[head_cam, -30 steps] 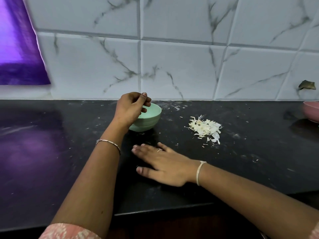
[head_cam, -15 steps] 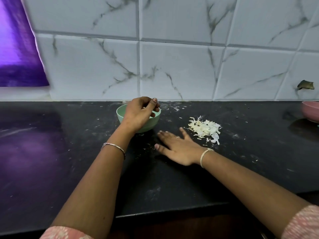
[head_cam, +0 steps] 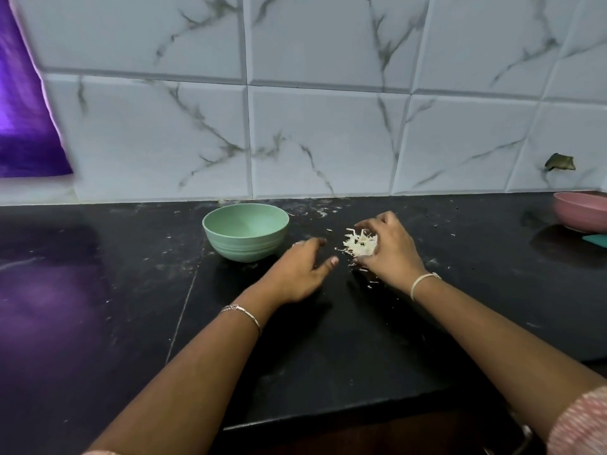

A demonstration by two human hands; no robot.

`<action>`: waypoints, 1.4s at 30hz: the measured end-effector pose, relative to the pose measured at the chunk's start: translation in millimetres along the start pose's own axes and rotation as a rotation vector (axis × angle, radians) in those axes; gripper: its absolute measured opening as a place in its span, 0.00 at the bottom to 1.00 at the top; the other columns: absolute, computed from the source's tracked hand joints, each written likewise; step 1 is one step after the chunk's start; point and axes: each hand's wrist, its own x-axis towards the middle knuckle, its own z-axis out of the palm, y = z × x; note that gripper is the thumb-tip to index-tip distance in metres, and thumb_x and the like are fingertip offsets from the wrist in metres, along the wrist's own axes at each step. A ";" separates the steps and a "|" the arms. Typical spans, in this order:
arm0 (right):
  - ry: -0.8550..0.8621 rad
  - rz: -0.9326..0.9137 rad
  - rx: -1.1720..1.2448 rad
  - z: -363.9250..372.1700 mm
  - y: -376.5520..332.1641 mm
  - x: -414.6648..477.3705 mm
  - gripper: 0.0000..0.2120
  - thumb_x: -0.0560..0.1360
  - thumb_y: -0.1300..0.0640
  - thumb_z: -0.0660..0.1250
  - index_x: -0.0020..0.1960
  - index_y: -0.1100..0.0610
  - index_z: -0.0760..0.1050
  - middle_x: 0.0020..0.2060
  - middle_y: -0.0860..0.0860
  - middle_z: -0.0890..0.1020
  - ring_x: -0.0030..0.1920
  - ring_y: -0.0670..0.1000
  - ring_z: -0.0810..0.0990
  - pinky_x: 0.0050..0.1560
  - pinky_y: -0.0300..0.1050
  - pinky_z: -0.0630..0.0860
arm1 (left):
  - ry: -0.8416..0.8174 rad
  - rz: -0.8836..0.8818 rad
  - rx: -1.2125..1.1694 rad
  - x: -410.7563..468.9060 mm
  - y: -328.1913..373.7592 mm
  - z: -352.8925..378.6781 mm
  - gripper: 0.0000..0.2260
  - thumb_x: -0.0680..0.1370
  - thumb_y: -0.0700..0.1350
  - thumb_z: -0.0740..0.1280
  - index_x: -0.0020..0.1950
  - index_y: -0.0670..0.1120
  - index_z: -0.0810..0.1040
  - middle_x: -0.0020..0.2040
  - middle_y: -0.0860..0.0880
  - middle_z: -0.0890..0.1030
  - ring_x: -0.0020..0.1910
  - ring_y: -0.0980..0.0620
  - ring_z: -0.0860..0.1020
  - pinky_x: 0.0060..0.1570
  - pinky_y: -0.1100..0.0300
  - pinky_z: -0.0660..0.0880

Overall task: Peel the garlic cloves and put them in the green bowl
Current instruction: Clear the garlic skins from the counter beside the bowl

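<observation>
The green bowl [head_cam: 245,231] stands on the black counter [head_cam: 98,290] near the tiled wall; no clove shows in the part of its inside that I can see. To its right lies a small pile of pale garlic peels [head_cam: 359,246]. My right hand [head_cam: 391,254] cups this pile, fingers curled over its far side and thumb at its near side. My left hand [head_cam: 300,270] rests on the counter between bowl and pile, fingers stretched out toward the peels and holding nothing.
A pink bowl [head_cam: 581,213] sits at the far right edge with a teal object [head_cam: 596,240] in front of it. Purple cloth [head_cam: 23,110] hangs at the upper left. Peel flecks dot the counter. The counter's front edge runs below my forearms.
My left hand has left the green bowl's rim and come down onto the counter right of it. My right hand moved right, from lying flat to cupping the peel pile.
</observation>
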 end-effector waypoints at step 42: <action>-0.717 0.108 0.390 24.1 69.1 94.2 0.21 0.84 0.46 0.46 0.73 0.43 0.67 0.71 0.39 0.65 0.69 0.36 0.53 0.67 0.30 0.44 | 0.371 -0.383 -0.677 97.9 -1.6 45.1 0.22 0.81 0.59 0.51 0.65 0.49 0.76 0.61 0.55 0.79 0.63 0.61 0.75 0.64 0.62 0.71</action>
